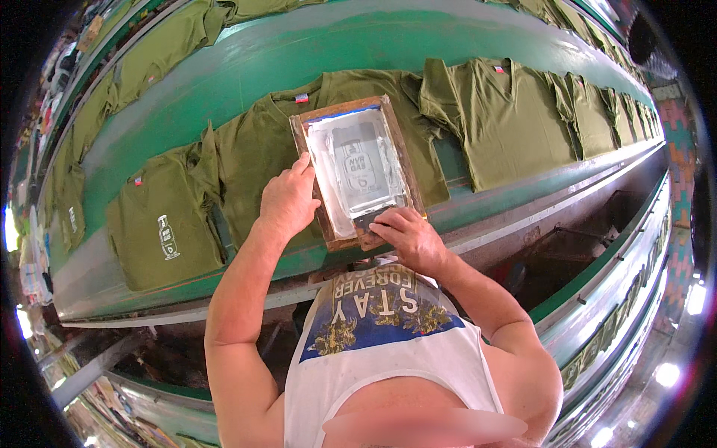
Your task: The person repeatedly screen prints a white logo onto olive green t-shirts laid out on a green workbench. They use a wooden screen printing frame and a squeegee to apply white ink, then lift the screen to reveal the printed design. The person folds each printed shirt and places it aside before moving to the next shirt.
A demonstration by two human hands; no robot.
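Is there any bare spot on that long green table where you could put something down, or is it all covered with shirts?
Mostly covered. The table shows a bare green band above the shirt row. Small gaps lie between neighbouring shirts, and a narrow strip runs along the near edge. It is crowded at the middle shirt, where the screen frame lies under the left hand and right hand.
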